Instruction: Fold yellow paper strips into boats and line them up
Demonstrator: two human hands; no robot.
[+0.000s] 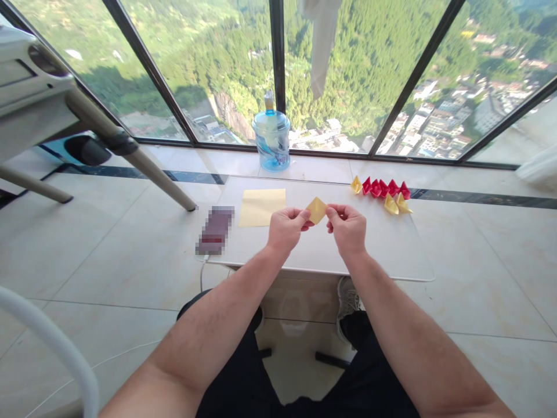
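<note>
A small yellow piece of folded paper (317,210), diamond-shaped, is held up over the low white table (243,249). My left hand (287,227) pinches its left corner between thumb and fingers. On the opposite side, my right hand (348,226) grips the right corner with thumb and forefinger. Flat on the table, left of my hands, lies a sheet of yellow paper (262,207). Beyond my right hand stand several red folded paper boats (386,188) in a row, with a yellow paper boat (357,184) at their left end and two yellow ones (397,204) in front.
A phone (214,230), blurred out, lies at the table's left with a white cable (202,273) plugged in. Behind the table, a blue water jug (272,139) stands by the window. A metal-legged frame (152,177) rises at the left. My shoe (348,299) is below the table edge.
</note>
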